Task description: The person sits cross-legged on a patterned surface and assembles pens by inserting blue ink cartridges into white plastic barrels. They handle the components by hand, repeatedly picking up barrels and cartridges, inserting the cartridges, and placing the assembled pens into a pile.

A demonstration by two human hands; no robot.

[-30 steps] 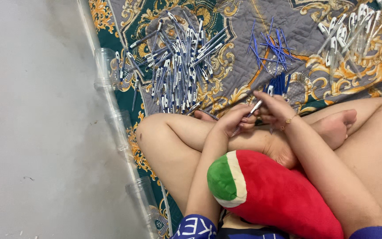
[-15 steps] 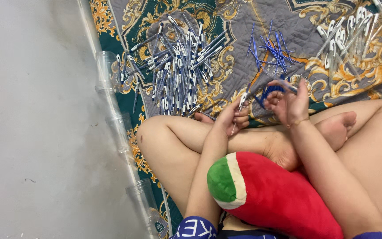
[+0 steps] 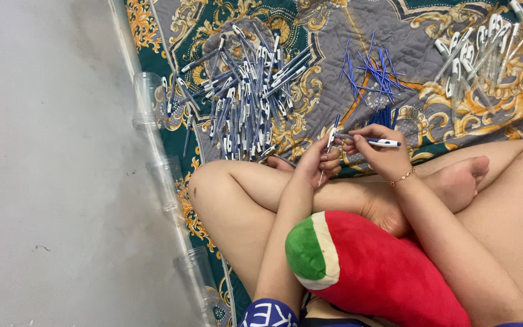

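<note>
1. Patterned quilt (image 3: 334,36) in grey, teal and gold covers the floor where a person sits cross-legged; a bare pale floor (image 3: 43,181) runs along its left edge.
2. At the centre, just above the crossed legs, the right hand (image 3: 382,154) grasps a white-and-blue pen (image 3: 378,143) that lies roughly level, its white end pointing right beyond the fingers.
3. Touching it from the left, the left hand (image 3: 317,163) is closed around a thin pen part (image 3: 332,136), which stands nearly upright between its fingertips and meets the left end of the pen.
4. A thin bracelet (image 3: 402,178) circles the right wrist.
5. Just behind the hands lies a loose scatter of blue refills (image 3: 373,69), with a darker blue bunch (image 3: 384,116) close above the right hand.
6. Further left, a large heap of assembled pens (image 3: 246,100) spreads over the quilt, near the left knee.
7. At the top right corner, well apart from the hands, another pile of clear and white pen parts (image 3: 485,51) rests.
8. Along the quilt's left edge stand several clear plastic cups (image 3: 148,100), in a row running toward the bottom.
9. On the lap sits a red cushion (image 3: 370,269) with a green and cream end.
</note>
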